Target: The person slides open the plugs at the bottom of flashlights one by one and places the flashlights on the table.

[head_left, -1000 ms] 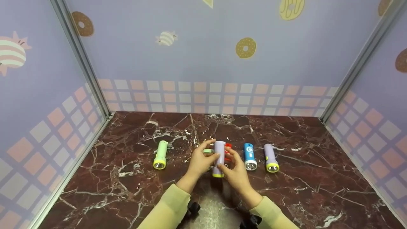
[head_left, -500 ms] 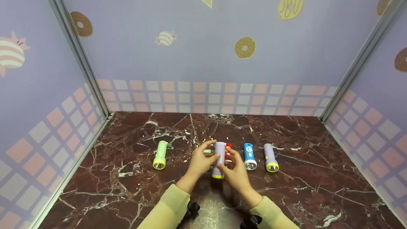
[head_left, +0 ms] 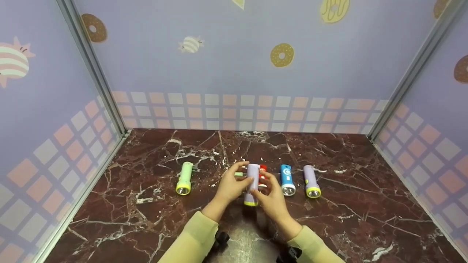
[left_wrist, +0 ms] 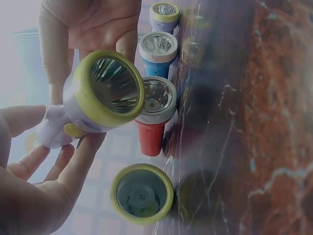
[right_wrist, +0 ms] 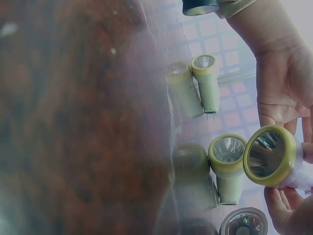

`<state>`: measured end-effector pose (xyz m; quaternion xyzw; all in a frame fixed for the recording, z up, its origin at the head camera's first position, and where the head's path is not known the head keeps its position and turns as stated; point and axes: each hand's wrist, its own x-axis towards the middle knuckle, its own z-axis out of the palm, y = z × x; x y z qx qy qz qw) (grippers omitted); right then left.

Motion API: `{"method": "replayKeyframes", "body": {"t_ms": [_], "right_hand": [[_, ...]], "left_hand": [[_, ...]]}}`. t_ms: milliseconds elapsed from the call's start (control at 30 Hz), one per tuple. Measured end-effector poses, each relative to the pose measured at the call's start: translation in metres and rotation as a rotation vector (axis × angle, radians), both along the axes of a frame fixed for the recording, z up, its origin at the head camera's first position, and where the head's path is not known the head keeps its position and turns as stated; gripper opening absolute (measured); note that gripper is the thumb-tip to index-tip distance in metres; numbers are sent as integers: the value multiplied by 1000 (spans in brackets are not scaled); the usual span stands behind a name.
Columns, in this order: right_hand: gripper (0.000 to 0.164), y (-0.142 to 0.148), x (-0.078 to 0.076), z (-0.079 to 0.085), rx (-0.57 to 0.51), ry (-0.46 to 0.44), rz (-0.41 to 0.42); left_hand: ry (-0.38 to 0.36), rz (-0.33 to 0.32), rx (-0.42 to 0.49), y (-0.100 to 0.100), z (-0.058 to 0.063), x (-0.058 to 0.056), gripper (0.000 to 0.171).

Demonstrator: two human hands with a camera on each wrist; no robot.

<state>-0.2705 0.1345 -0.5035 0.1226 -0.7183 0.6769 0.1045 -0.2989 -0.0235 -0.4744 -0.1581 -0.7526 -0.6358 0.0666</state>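
Observation:
A lilac flashlight with a yellow rim (head_left: 252, 177) is held raised above the table in both hands. My left hand (head_left: 231, 184) grips its left side, the fingers at the tail end and the thumb on the body. My right hand (head_left: 273, 197) pinches the body from the right. In the left wrist view, the flashlight's lens (left_wrist: 116, 85) and yellow switch (left_wrist: 73, 129) show. Behind the hands, a green flashlight (head_left: 238, 174) and a red flashlight (head_left: 262, 171) are partly hidden in the head view.
Another green flashlight (head_left: 185, 175) lies to the left. On the right lie a blue flashlight (head_left: 286, 177) and a second lilac flashlight (head_left: 310, 179), lenses toward me. Patterned panels (head_left: 234, 73) enclose the dark red marbled table (head_left: 146, 219) at the back and sides.
The held lilac flashlight has shifted very slightly toward me, both hands keeping their grip. The flashlights on the table have not moved.

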Motion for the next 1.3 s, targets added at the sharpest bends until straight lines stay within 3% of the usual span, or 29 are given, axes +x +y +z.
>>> {"method": "replayKeyframes", "body": {"t_ms": [333, 1300], "right_hand": [[60, -2, 1, 0, 2, -15, 10], [59, -3, 4, 0, 26, -27, 39]], "left_hand": [[-11, 11, -56, -4, 2, -2, 49], [-40, -82, -113, -13, 1, -8, 45]]}}
